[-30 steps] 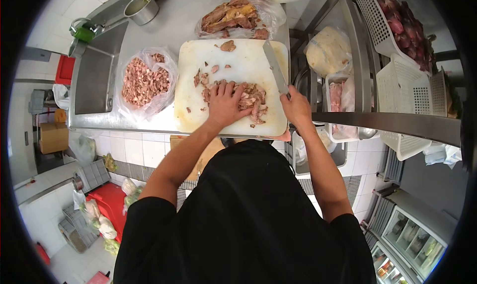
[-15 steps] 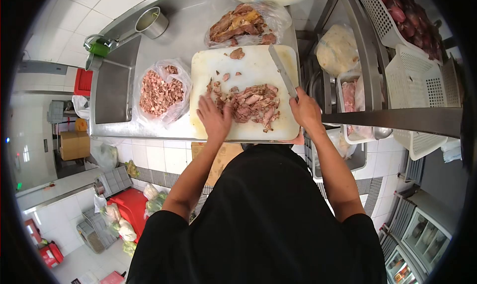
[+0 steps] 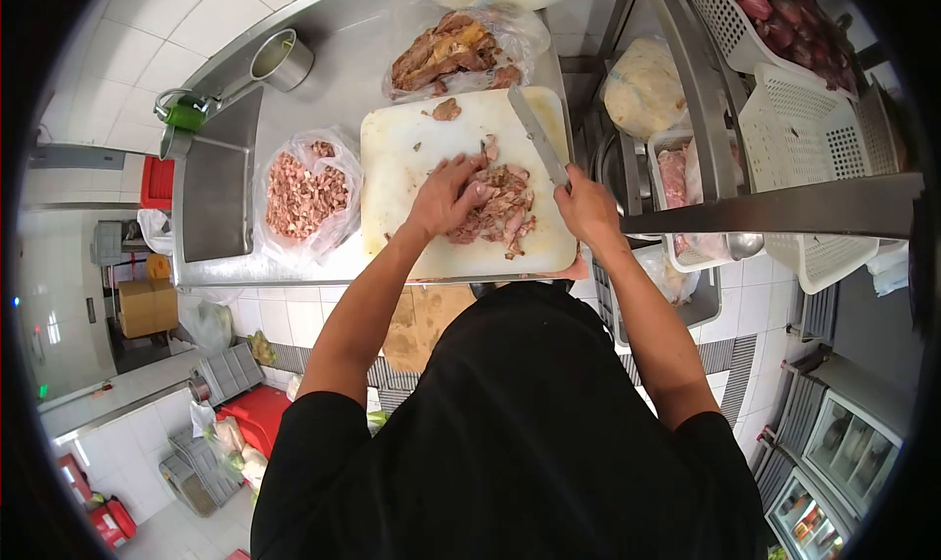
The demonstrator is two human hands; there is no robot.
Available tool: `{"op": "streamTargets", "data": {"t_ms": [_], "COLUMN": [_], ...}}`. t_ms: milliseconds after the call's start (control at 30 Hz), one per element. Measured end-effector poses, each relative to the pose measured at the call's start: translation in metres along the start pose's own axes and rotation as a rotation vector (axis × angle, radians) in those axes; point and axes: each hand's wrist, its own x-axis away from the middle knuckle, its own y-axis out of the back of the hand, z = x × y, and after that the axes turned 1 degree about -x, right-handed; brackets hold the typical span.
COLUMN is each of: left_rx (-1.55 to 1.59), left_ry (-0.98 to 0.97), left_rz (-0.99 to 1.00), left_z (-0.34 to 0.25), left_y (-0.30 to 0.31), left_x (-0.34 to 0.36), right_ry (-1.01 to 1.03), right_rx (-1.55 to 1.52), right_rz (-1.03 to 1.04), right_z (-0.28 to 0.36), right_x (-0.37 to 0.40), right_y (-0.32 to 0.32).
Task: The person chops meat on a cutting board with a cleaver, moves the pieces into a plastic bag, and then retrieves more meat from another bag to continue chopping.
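Note:
Sliced cooked meat [image 3: 505,207] lies in a loose heap on a white cutting board [image 3: 402,222]. My left hand [image 3: 446,197] rests against the heap's left side, fingers stretched out and pointing away from me. In my right hand [image 3: 588,207] is a knife [image 3: 536,134], gripped by its handle at the board's right edge, with the blade slanting up and left over the board. One separate meat piece [image 3: 447,109] sits near the board's far edge. Beyond the board, larger meat chunks [image 3: 446,52] lie on a clear plastic bag. Diced meat [image 3: 306,193] fills another clear bag left of the board.
A sink [image 3: 218,197] is set into the steel counter's left end, with a metal pot [image 3: 282,60] behind it. To the right, a metal rack bar [image 3: 784,204] crosses near white baskets [image 3: 799,139]. A bagged pale item [image 3: 644,88] sits on the rack.
My left hand has moved right and away from me, pushing the loose bits at the left toward the heap. My right hand still holds the knife at the board's right side.

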Motion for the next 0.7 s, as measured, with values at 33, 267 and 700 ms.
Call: {"op": "streamTargets", "data": {"t_ms": [33,267,700], "left_rx": [-0.025,0.013,-0.508], "left_ry": [-0.045,-0.045,-0.072], "left_rz": [0.028,-0.238,-0.035], "left_z": [-0.015,-0.005,-0.073], "left_y": [0.008,0.004,-0.039], "left_x": [0.002,-0.032,0.028], "right_ry": [-0.007,-0.023,-0.027], "right_rx": [0.008,0.011,-0.013], "right_rz": [0.014,0.015,-0.006], "right_z": [0.001,0.009,0.0], "right_x": [0.0,0.003,-0.004], "right_y": [0.001,0.01,0.004]}}
